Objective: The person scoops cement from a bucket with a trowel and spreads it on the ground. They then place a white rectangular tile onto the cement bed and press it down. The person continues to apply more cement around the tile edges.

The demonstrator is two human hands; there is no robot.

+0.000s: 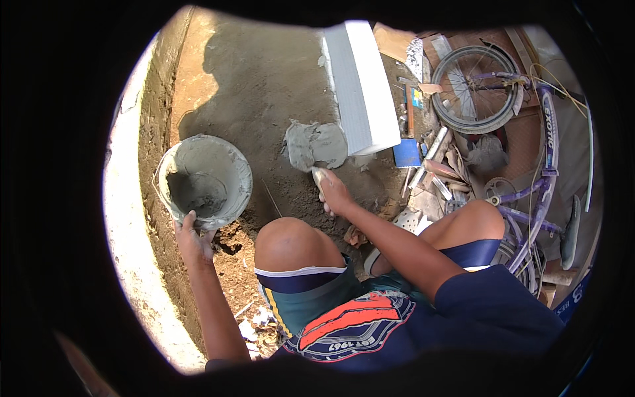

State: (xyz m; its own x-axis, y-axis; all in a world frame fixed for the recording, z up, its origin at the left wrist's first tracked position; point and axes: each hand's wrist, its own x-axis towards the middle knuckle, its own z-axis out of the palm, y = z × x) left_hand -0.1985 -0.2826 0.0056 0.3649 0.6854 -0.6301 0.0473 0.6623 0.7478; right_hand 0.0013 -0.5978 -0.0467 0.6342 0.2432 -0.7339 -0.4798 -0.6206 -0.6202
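Note:
My left hand (194, 243) grips the near rim of a cement-smeared bucket (239, 178), which tilts so that its inside faces me. Grey wet mortar (205, 198) lies in its bottom. In my right hand (334, 193) is the handle of a trowel (319, 175); its blade is hidden under a thick load of mortar (311, 144). That load is close to the near end of a long white block (370, 92). Mortar runs along the block's left lower edge.
Damp grey ground (264, 79) stretches ahead, with a low wall (155, 99) along the left. At right lie a bicycle wheel (476, 89), a purple bicycle frame (546, 165), a blue-bladed tool (407, 153) and scraps. My bent knees (291, 245) are close below the trowel.

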